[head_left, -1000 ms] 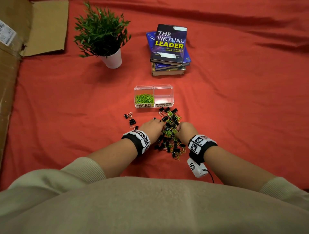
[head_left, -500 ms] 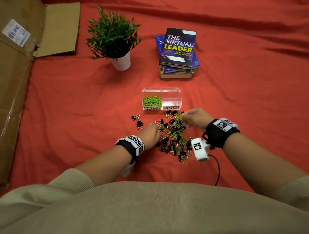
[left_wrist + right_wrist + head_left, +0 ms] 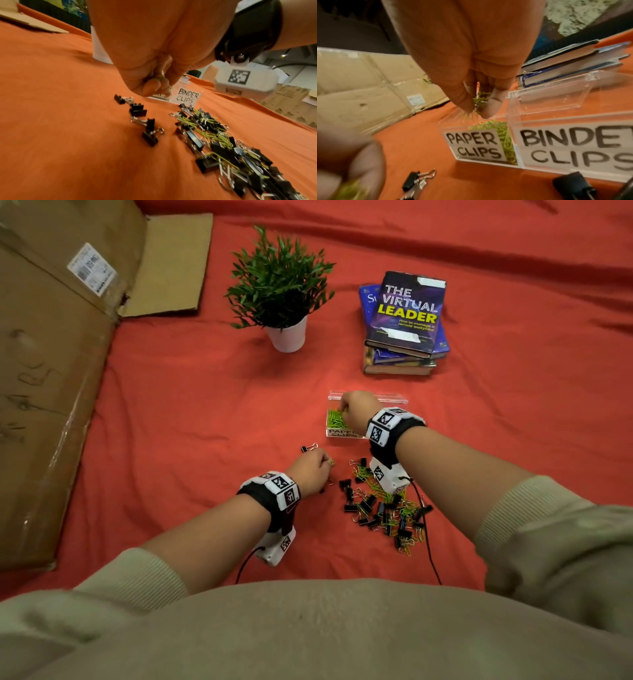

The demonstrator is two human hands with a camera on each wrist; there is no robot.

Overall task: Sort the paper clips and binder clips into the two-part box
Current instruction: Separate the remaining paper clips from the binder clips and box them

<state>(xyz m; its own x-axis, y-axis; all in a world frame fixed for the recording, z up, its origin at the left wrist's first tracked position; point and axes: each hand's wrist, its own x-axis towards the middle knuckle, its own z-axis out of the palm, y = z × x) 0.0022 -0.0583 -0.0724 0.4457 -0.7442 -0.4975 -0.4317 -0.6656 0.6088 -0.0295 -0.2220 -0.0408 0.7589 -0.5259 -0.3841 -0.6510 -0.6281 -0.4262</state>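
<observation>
Paper clips (image 3: 478,104) pinched in right hand (image 3: 356,409) over box (image 3: 488,159), apparently dropping.

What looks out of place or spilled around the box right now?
Nothing looks damaged. The unsorted pile of black binder clips and green paper clips lies tangled on the cloth, as expected mid-sort. A few binder clips sit apart to its left. The right hand holds paper clips over the correct half of the two-part box.

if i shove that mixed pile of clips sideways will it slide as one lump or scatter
Probably part lump, part scatter: in the mixed pile green paper clips thread through binder clips' wire handles, so tangled ones should drag together. Loose binder clips at the edge would likely break off. The wrinkled red cloth may bunch and snag them.
</observation>
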